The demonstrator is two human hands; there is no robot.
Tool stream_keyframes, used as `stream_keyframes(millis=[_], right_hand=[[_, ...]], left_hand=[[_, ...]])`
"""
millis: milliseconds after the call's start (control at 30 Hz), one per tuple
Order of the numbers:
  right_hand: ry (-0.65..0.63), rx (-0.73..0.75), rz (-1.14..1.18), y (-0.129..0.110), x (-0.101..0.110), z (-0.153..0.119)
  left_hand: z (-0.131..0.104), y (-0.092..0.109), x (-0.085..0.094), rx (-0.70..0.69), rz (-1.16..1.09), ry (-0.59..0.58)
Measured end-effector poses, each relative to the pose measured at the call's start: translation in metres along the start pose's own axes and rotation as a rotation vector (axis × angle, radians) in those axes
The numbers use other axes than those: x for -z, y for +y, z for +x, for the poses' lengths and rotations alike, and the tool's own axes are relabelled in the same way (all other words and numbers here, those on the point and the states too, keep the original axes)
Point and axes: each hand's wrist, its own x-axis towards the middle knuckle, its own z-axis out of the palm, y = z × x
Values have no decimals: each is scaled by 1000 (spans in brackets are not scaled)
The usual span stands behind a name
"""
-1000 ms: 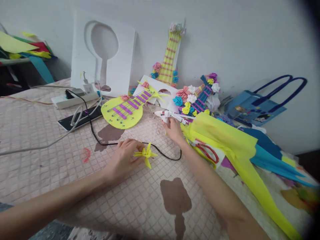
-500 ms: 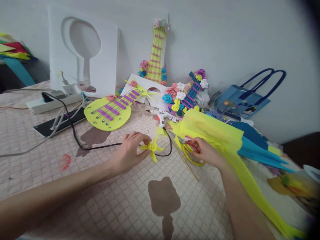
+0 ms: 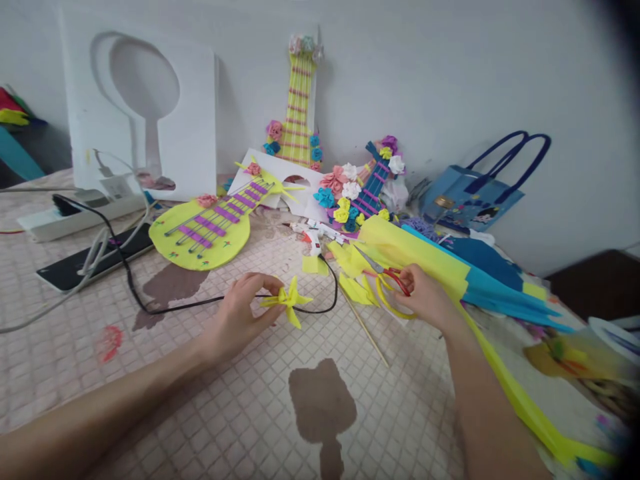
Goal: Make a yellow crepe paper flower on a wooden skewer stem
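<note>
Between the thumb and fingers of my left hand (image 3: 246, 308) is a yellow paper flower (image 3: 291, 301) with pointed petals, held over the table. My right hand (image 3: 426, 297) grips scissors (image 3: 388, 279) with red and yellow handles; their blades point up and left, over yellow paper scraps (image 3: 356, 288). A thin wooden stick (image 3: 367, 331) lies just left of the scissors. Behind them rests a white glue gun (image 3: 314, 240), its black cord running behind the flower. Sheets of yellow crepe paper (image 3: 415, 250) spread beyond my right hand.
A yellow paper guitar (image 3: 205, 250) with purple strips lies at left, near a phone (image 3: 95, 257) and a white power strip (image 3: 80, 217). Decorated guitars (image 3: 300, 107) and a white cut-out board (image 3: 195, 133) lean on the wall. A blue bag (image 3: 465, 197) stands back right.
My right hand has lifted the scissors off the paper pile, and their blades show more clearly now. The view has shifted slightly right. My left hand keeps hold of the flower.
</note>
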Motion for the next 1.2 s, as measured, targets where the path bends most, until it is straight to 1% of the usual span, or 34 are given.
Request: stream_keyframes(millis=[67,167,233,300,367,400,467,533,567,633,700,800,867,933,1033,1133,1200], right_hand=[[-1,-1,38,11,-5,5],[-1,65,130,21,-12,9],[68,91,172,18,-15,8],[185,97,220,6,-16,6],[259,111,292,-15,-19,4],[245,133,330,-28,-20,5],[126,224,370,-57,-24,14],[44,285,318,-86,-30,32],[3,277,280,-100,-34,44],[-26,254,261,-122,-43,73],[-58,205,232,-139,-53,100],[-145,131,195,-151,-66,126],[-180,89,187,-154,-70,133],[-179,72,183,-154,-70,133],[-117,89,181,-155,-65,130],[-2,131,188,-160,-61,127],[63,169,190,-166,-63,126]], left_hand=[[-1,0,1,1,4,-5],[-2,0,1,10,6,-16],[-2,0,1,26,3,-27],[-2,0,2,33,1,-29],[-1,1,2,28,-1,-26],[-1,1,3,23,-4,-24],[-2,2,3,22,-11,-21],[-3,4,3,25,-21,-19],[-3,5,4,26,-25,-20],[-4,6,4,21,-31,-24],[-5,6,4,16,-35,-26],[-5,6,5,20,-46,-28],[-5,6,6,18,-55,-22],[-6,7,7,19,-59,-17],[-7,9,8,16,-60,-11],[-7,10,8,16,-61,-14],[-6,10,8,21,-56,-21]])
